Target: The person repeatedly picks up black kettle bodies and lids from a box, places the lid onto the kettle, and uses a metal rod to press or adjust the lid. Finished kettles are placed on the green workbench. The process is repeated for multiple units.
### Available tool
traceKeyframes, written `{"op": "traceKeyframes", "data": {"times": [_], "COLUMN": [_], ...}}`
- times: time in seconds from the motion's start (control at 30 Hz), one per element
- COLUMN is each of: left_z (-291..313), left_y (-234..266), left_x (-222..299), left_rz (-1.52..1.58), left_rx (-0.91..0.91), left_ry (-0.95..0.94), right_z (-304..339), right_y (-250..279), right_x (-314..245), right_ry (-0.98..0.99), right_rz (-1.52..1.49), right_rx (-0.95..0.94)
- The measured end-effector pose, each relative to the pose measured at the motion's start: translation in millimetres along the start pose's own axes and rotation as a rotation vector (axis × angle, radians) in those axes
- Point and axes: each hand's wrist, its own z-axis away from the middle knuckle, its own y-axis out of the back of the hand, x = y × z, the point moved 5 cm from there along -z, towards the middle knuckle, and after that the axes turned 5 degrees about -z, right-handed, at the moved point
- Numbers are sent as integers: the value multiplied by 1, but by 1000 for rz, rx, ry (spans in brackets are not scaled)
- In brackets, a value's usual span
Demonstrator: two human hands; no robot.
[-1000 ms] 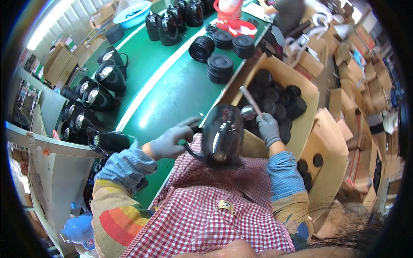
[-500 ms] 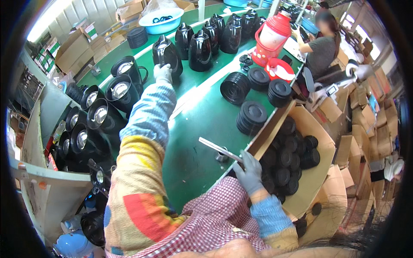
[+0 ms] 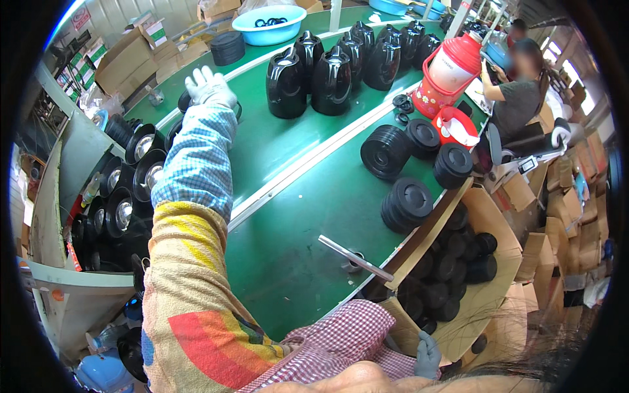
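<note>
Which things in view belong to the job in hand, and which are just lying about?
Likely in the job:
open black jugs near the left hand
standing black jugs
metal bar
stacked black discs
black pieces in the carton

Probably just lying about:
red-and-white container
red bowl
brown cartons at far right

Gloves (image 3: pixel 428 359) clothe 2 hands (image 3: pixel 211 92); the apron (image 3: pixel 354 329) is red-checked.

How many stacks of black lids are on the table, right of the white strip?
4: the tilted stack, one just right, one before the red tub, one nearest you; others may be hidden.
</note>
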Motion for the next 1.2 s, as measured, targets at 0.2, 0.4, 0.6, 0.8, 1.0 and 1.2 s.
{"op": "traceKeyframes", "data": {"times": [0.2, 0.4, 0.6, 0.8, 1.0, 1.2], "left_z": [-4, -4, -2, 6, 163, 355], "left_y": [-14, -34, -26, 68, 226, 266], "left_x": [-20, -29, -20, -49, -64, -32], "left_rz": [86, 268, 270, 289, 433, 676], "left_rx": [-160, -143, -142, 336, 728, 716], "left_ry": [79, 92, -17, -351, -903, -1579], "right_z": [9, 33, 57, 71, 68, 87], "right_y": [1, 12, 30, 54, 48, 13], "right_x": [-12, -28, -34, -26, -60, -150], "right_ry": [109, 253, 196, 231, 368, 731], "right_rz": [259, 350, 381, 397, 324, 323], "right_rx": [-46, -3, 24, 12, 17, -89]}}
